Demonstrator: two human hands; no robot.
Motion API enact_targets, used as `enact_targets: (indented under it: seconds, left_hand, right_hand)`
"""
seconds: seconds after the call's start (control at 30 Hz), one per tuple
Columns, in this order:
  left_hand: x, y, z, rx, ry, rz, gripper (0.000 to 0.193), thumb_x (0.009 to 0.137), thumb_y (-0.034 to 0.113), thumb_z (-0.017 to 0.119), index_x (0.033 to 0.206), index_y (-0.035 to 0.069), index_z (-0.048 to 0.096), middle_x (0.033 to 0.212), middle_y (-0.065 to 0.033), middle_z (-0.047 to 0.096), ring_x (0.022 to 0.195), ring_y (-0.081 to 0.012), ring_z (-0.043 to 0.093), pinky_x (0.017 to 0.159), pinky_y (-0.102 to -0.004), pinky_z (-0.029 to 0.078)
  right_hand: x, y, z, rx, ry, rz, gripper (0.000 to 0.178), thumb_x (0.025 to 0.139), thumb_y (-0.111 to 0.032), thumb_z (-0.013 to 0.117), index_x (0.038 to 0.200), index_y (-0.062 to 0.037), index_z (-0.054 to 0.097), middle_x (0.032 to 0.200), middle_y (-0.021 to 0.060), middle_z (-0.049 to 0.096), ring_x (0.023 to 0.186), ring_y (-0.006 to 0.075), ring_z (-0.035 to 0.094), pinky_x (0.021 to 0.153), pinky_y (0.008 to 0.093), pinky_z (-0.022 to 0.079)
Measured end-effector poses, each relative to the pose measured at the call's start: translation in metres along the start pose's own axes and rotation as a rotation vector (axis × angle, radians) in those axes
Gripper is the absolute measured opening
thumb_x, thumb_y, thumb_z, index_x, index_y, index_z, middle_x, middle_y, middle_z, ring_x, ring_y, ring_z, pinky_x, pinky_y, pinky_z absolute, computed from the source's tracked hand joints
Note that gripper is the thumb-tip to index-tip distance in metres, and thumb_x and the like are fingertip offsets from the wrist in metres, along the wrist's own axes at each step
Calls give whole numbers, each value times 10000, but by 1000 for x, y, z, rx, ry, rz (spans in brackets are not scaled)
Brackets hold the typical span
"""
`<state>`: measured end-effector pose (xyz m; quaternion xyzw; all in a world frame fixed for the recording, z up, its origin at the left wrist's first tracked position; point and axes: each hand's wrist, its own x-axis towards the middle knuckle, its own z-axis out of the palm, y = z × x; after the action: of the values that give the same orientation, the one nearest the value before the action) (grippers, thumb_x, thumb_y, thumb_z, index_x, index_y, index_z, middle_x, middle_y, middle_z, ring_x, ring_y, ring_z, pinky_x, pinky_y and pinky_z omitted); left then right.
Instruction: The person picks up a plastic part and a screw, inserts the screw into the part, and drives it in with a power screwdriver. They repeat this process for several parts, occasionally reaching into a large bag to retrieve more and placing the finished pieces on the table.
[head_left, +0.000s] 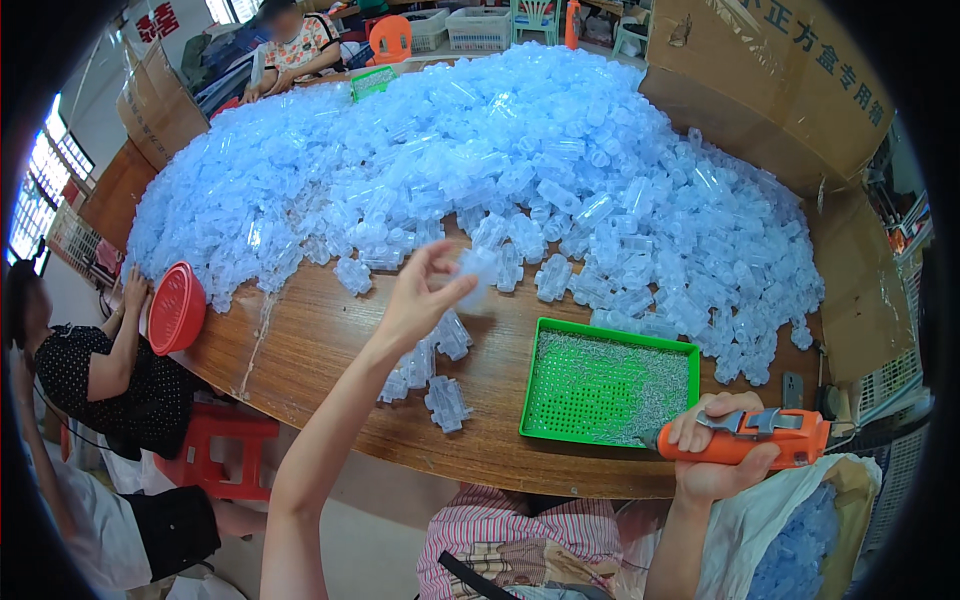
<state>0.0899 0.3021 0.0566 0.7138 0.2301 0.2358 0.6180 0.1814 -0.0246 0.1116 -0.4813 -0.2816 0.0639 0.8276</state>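
At my left, a round red plastic basket (178,310) stands beside the heap of glossy, translucent plastic pieces (420,160). My left hand (418,297), thumb and fingers narrowed, pinches a clear piece (481,268) above the wood-grain table (300,345); it is too blurred for me to tell its long axis. Further right, a rectangular green mesh tray (615,334) holds fine silvery bits (655,385). My right hand (712,478) wraps an orange power tool (800,432), its long axis nearly level, its tip pointing left at the tray's near right corner.

left hand (412,305) holds a clear plastic piece (479,267) | right hand (712,478) grips an orange tool (795,446) | green tray (560,385) sits on the worktop (320,345)
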Motion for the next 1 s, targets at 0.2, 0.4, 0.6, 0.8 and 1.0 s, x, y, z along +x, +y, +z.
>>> enact_targets:
  seconds: [0.2,0.4,0.6,0.8,1.0]
  left_hand:
    - [-74,40,22,-714,-481,-458,543,874,258,629,1333,45,430,1261,-70,541,1085,-169,576,879,-286,517]
    - [-107,47,40,-729,-464,-559,533,916,348,553,1333,35,439,1181,-74,573,1024,-158,564,819,-273,487]
    - [-149,30,40,-875,-699,-735,474,853,340,647,1150,19,464,1046,-174,584,820,-286,654,596,-280,560]
    - [-190,4,62,-891,-1192,-1249,429,914,363,554,1179,74,380,1024,-239,625,500,-135,606,346,-167,406]
    - [-206,2,82,-1001,-1072,-1003,442,913,381,570,1231,121,405,1048,-135,629,538,-43,459,426,-155,308]
  right_hand:
    - [-1,3,10,17,-14,-15,701,790,-711,481,856,-13,468,537,18,426,454,116,442,438,248,411]
    - [-3,7,8,10,-5,7,714,782,-723,481,868,-14,476,554,25,446,483,126,449,458,246,399]
    - [0,7,6,-23,-5,70,760,765,-765,442,895,-17,481,564,29,462,512,148,455,516,291,406]
    - [8,44,2,-94,-17,100,751,793,-748,407,888,-9,505,542,25,440,484,138,438,521,299,405]
    - [5,62,-1,-132,-19,123,739,807,-728,411,872,1,514,529,28,436,473,135,447,517,288,412]
